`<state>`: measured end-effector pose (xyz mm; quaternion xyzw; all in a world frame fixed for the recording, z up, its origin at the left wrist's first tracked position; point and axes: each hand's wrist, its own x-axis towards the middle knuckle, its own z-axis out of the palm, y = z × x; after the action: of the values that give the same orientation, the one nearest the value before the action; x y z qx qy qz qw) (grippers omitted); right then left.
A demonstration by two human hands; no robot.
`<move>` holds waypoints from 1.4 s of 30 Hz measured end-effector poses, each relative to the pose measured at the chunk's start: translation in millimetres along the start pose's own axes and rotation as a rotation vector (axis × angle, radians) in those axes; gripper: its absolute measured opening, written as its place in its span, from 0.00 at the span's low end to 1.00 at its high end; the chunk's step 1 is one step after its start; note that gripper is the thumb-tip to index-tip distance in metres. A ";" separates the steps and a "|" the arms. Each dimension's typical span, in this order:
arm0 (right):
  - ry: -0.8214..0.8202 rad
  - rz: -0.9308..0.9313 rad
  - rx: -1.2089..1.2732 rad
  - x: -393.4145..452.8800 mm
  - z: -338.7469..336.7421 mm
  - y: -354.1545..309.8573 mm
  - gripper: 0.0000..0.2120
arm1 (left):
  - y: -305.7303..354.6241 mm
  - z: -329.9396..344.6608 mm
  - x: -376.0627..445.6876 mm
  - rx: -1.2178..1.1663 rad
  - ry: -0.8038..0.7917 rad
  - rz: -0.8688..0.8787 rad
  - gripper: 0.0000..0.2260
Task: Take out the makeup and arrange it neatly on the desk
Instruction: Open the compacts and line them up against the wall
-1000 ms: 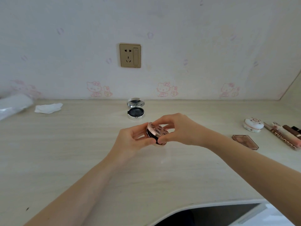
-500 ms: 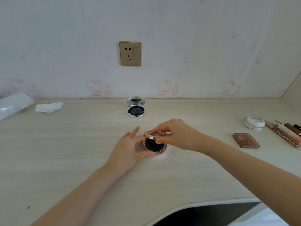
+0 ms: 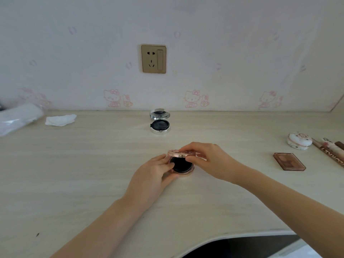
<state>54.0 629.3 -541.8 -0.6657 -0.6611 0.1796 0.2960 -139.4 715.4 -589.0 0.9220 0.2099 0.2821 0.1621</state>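
An open compact (image 3: pixel 181 165) sits mid-desk (image 3: pixel 74 174) between two hands; a second open compact (image 3: pixel 160 122) lies behind it near the wall. A tissue (image 3: pixel 60 120) lies far left, a flat palette (image 3: pixel 289 161) right.

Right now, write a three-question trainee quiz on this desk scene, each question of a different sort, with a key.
1. True or false: the silver compact by the wall stands open.
2. Which hand holds the lid of the pink compact? A. left hand B. right hand C. neither
3. Fill in: the brown palette lies on the desk to the ____ of the hands.

Key: 1 true; 2 B, the right hand pinches the lid while the left hand grips the base; 3 right.
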 end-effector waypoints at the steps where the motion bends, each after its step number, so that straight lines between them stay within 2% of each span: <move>1: 0.004 -0.007 0.008 0.4 0.2 0.5 0.11 | -1.4 0.9 0.0 0.009 -0.019 -0.009 0.22; 6: 0.048 0.035 0.027 13.4 -6.3 -3.5 0.11 | -2.1 3.0 -1.5 0.032 -0.045 -0.078 0.26; 15: 0.025 0.113 0.089 24.5 -10.3 -1.3 0.13 | 5.5 -1.2 -2.7 0.084 0.052 -0.079 0.21; 19: 0.009 0.098 0.066 19.4 -9.4 -1.0 0.14 | 2.9 0.3 -1.6 0.069 0.017 -0.096 0.20; 26: 0.026 0.121 0.096 20.6 -10.8 -5.4 0.14 | 4.3 0.1 -1.3 0.066 0.058 -0.093 0.21; 30: 0.021 0.132 0.122 19.7 -11.3 -7.9 0.13 | 3.7 0.0 -1.5 0.066 0.044 -0.119 0.17; 33: 0.035 0.126 0.106 16.1 -9.4 -8.4 0.14 | 3.5 -0.3 -1.8 0.042 0.045 -0.149 0.20; 42: 0.199 0.241 -0.032 -22.7 21.9 3.1 0.27 | 4.6 2.2 -2.2 0.086 0.135 -0.129 0.17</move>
<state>41.2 610.5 -563.9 -0.7594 -0.5464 0.1365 0.3257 -138.4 710.0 -589.8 0.8916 0.2912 0.3232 0.1255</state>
